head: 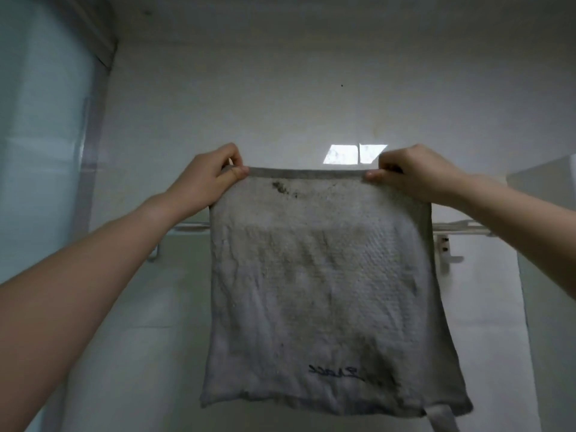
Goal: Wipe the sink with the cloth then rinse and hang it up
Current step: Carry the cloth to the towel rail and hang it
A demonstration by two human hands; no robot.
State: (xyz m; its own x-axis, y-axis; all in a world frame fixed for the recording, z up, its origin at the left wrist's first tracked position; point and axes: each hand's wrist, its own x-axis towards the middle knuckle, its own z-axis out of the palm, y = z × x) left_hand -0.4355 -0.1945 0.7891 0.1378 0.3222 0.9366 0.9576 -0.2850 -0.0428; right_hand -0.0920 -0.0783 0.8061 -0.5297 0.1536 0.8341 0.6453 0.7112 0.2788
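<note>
Both hands pinch the top corners of the cloth (314, 288): left hand (209, 176), right hand (411, 173). The cloth hangs spread in front of the rail (187, 227) on the wall.

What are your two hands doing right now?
Left hand: closed, pinching the top left corner of the cloth.
Right hand: closed, pinching its top right corner.

stained grey-white cloth (318, 285) hangs flat and spread, top corners pinched, loop at bottom.
</note>
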